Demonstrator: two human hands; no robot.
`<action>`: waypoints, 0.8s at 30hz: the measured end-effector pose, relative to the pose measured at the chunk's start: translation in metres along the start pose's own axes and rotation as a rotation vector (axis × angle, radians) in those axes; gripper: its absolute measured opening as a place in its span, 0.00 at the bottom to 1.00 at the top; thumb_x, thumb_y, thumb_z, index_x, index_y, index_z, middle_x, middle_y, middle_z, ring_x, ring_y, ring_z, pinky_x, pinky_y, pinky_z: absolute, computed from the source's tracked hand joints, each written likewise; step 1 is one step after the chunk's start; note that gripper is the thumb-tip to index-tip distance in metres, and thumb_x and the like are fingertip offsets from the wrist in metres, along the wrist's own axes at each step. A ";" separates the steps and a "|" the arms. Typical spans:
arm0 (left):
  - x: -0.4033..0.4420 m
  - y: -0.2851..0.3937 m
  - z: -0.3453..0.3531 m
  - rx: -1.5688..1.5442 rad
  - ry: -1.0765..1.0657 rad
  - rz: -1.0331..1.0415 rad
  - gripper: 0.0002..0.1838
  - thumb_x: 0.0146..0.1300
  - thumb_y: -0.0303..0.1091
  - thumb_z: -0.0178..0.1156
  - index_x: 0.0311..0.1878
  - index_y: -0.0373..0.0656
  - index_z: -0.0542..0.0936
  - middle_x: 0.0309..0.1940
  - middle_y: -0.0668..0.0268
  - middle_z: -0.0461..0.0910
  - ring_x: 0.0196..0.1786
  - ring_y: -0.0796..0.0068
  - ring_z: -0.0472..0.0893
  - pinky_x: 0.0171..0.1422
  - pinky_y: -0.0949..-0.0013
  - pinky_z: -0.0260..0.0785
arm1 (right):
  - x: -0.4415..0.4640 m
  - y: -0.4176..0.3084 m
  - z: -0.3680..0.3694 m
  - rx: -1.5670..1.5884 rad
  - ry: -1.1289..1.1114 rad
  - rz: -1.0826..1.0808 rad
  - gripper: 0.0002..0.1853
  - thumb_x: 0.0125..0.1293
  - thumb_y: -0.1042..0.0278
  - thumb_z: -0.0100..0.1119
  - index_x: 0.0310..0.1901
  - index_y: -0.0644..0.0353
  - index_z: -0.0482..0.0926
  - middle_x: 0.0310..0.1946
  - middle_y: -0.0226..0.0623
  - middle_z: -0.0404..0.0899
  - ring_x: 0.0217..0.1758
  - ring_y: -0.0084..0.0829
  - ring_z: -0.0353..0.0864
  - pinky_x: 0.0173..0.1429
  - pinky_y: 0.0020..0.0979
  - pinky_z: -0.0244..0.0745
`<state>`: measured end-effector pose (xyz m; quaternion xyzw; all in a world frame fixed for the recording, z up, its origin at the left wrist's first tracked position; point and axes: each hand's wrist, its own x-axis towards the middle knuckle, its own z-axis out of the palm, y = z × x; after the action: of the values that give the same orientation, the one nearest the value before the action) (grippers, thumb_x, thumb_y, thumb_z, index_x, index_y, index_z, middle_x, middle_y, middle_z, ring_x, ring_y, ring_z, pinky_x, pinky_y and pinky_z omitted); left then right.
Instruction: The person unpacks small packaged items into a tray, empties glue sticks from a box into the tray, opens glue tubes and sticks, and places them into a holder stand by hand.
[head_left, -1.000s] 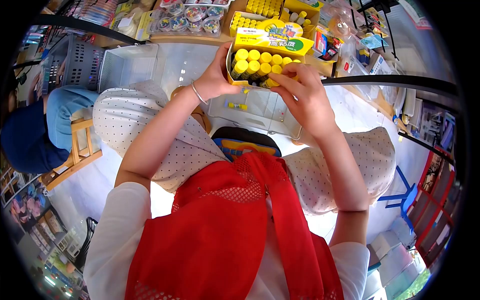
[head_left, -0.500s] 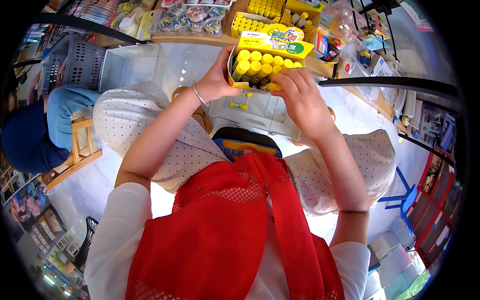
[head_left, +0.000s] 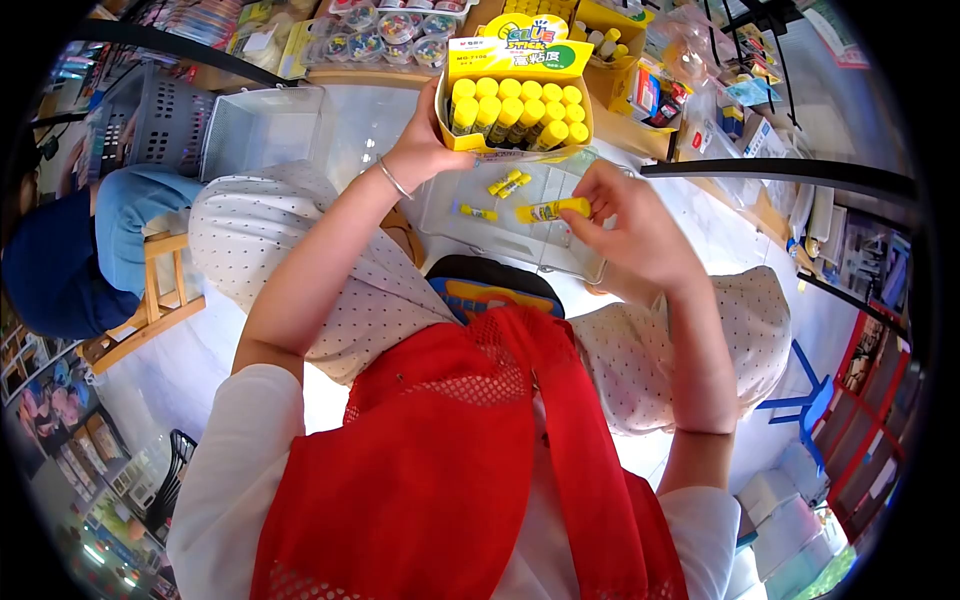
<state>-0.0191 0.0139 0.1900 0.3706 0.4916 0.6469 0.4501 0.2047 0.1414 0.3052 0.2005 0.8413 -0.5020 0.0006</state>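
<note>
Now, over pale flooring [head_left: 165,395], near the left hand's [head_left: 430,142] gripped yellow carton [head_left: 522,62], the right hand's [head_left: 638,225] yellow glue stick [head_left: 545,210] is being pinched.

At upper centre, the left hand [head_left: 424,146] steadies a glue-stick box [head_left: 480,62]; below, the right hand [head_left: 636,228] pinches one glue stick [head_left: 552,210].

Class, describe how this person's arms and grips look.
Short, plain white sleeves leave the forearms bare. A thin silver-coloured bangle circles the left wrist. The left grip and right grip are both ungloved.
</note>
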 end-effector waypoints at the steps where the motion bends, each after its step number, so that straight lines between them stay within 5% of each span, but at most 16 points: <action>1: 0.000 0.000 0.000 -0.022 0.008 0.003 0.54 0.35 0.16 0.62 0.66 0.44 0.43 0.60 0.63 0.59 0.65 0.69 0.60 0.65 0.63 0.58 | 0.000 0.007 0.007 -0.028 -0.049 0.025 0.11 0.54 0.71 0.61 0.34 0.65 0.69 0.24 0.41 0.74 0.24 0.30 0.74 0.30 0.28 0.70; 6: -0.001 0.002 0.005 -0.039 -0.026 0.014 0.52 0.36 0.17 0.62 0.66 0.43 0.44 0.59 0.62 0.60 0.65 0.71 0.60 0.66 0.64 0.57 | 0.005 0.017 0.011 -0.247 0.266 -0.126 0.15 0.52 0.69 0.63 0.41 0.64 0.73 0.29 0.43 0.76 0.34 0.37 0.77 0.36 0.32 0.72; 13: -0.008 0.016 0.020 0.174 -0.018 0.046 0.47 0.37 0.17 0.62 0.62 0.44 0.48 0.57 0.63 0.61 0.63 0.72 0.62 0.65 0.66 0.57 | 0.015 0.008 0.005 -0.523 0.533 -0.469 0.10 0.47 0.70 0.66 0.31 0.61 0.77 0.32 0.39 0.74 0.35 0.40 0.72 0.39 0.36 0.69; 24: -0.013 0.010 0.021 0.149 -0.023 0.007 0.47 0.37 0.18 0.63 0.62 0.44 0.47 0.57 0.61 0.62 0.62 0.72 0.63 0.65 0.66 0.57 | 0.012 0.009 0.017 -0.515 0.332 -0.396 0.13 0.46 0.74 0.63 0.35 0.61 0.74 0.33 0.39 0.71 0.40 0.40 0.71 0.44 0.36 0.69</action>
<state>0.0025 0.0071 0.2049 0.4124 0.5318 0.6058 0.4244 0.1931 0.1346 0.2864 0.1056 0.9512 -0.2249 -0.1827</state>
